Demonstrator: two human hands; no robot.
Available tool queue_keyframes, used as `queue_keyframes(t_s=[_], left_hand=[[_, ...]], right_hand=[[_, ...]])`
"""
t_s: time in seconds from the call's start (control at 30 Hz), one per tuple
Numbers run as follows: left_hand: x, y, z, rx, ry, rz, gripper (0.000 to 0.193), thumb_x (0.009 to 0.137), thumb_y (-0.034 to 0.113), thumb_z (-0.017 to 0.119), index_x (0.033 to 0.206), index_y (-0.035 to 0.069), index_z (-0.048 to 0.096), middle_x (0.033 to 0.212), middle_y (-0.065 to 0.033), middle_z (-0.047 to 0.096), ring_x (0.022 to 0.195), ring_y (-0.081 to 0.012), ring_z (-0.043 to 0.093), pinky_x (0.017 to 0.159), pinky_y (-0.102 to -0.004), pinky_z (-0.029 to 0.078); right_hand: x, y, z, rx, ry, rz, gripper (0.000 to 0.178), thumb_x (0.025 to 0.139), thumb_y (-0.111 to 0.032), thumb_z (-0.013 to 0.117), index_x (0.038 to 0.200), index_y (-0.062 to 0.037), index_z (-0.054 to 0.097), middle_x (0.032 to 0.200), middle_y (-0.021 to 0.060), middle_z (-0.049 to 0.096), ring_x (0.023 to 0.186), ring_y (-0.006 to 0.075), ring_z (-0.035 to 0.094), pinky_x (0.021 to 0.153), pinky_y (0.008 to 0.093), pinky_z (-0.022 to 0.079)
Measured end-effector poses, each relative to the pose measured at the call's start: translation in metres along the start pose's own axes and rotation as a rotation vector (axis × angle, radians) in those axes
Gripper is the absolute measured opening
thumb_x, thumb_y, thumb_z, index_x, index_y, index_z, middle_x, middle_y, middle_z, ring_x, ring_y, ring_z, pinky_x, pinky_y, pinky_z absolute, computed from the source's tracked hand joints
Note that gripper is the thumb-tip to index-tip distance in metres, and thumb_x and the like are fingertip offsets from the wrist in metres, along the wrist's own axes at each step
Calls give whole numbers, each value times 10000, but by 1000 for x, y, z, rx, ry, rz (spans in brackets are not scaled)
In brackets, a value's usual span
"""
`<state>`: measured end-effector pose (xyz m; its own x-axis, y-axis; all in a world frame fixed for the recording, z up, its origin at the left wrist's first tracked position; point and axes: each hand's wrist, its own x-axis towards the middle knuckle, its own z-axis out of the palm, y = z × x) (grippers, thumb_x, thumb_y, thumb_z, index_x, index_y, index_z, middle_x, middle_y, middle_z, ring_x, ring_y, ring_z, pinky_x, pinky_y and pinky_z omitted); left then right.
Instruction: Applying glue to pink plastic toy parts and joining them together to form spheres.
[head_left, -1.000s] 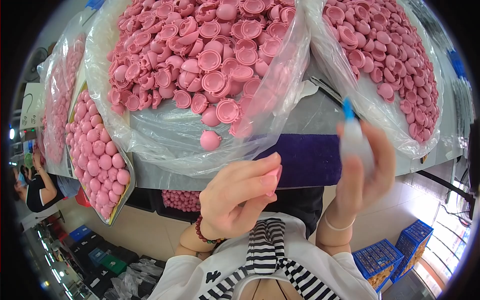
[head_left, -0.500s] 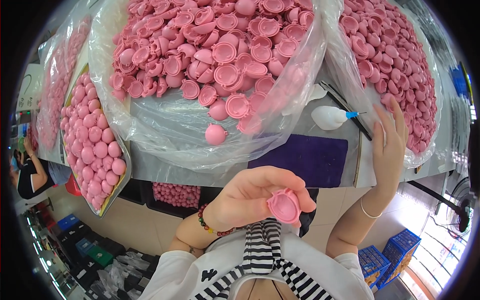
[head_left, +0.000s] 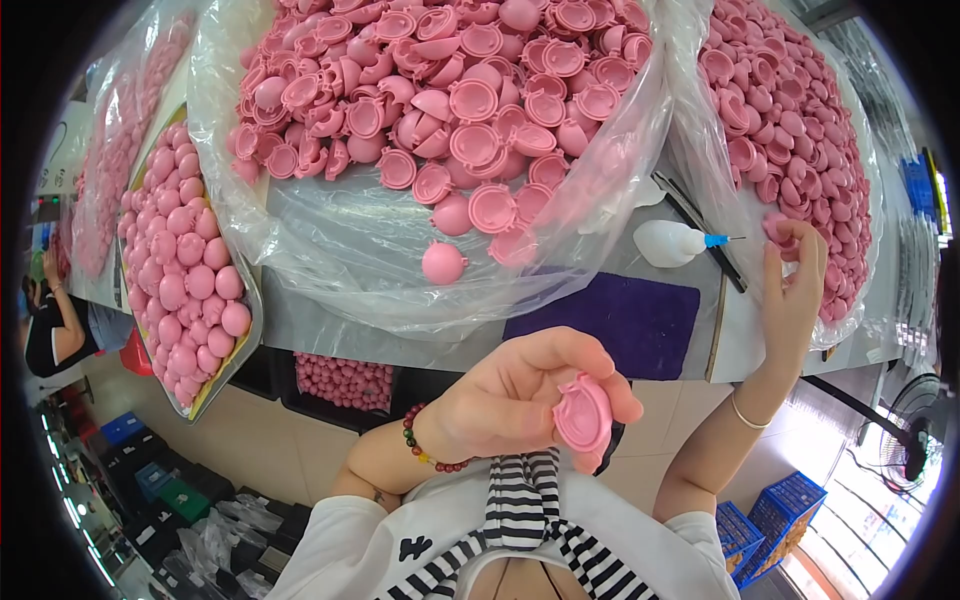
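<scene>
A pink plastic half shell, hollow with a raised rim, is gripped between the thumb and fingers of my left hand in front of my chest. At the near left edge of the right-hand heap of pink half shells, my right hand has its thumb and fingers curled about another pink half shell. The fingers partly hide that piece. A larger heap of loose half shells lies on clear plastic sheeting in the middle. One closed pink ball sits at its near side.
A white squeeze bottle with a blue needle tip lies beside dark tweezers. A purple cloth covers part of the table's front. At left stands a tray of pink balls; a black bin of balls is below. Another person works far left.
My right hand's outstretched fingers have curled in around a half shell at the heap's edge. My left hand has turned its half shell slightly and shifted a little right.
</scene>
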<state>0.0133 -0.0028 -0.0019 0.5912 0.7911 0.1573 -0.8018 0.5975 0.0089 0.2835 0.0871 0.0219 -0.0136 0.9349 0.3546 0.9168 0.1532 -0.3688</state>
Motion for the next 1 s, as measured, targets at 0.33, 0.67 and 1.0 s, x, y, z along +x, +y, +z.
queue_keyframes(t_s=[0.33, 0.67, 1.0], left_hand=[[-1, 1, -2, -1, 23, -3, 362, 780, 50, 590, 1103, 98, 432, 1079, -190, 484, 770, -284, 608, 646, -321, 517], [1, 4, 1, 30, 21, -42, 472, 793, 102, 610, 1195, 44, 370, 1149, -214, 454, 869, -233, 589, 779, -344, 497], [-1, 3, -10, -157, -56, -118, 542, 840, 182, 568, 1287, 33, 299, 1202, -197, 450, 892, -219, 584, 792, -337, 485]], right_hand=[[-3, 2, 2, -134, 216, -91, 266, 723, -99, 635, 974, -40, 573, 895, 56, 563, 791, 175, 482, 747, 299, 384], [-4, 5, 5, 29, 217, 142, 250, 722, -68, 653, 965, -48, 595, 869, 10, 537, 677, 74, 455, 555, 202, 370], [-7, 0, 10, 323, 281, 95, 291, 794, -12, 573, 1084, -31, 575, 963, 38, 528, 771, 65, 485, 568, 168, 422]])
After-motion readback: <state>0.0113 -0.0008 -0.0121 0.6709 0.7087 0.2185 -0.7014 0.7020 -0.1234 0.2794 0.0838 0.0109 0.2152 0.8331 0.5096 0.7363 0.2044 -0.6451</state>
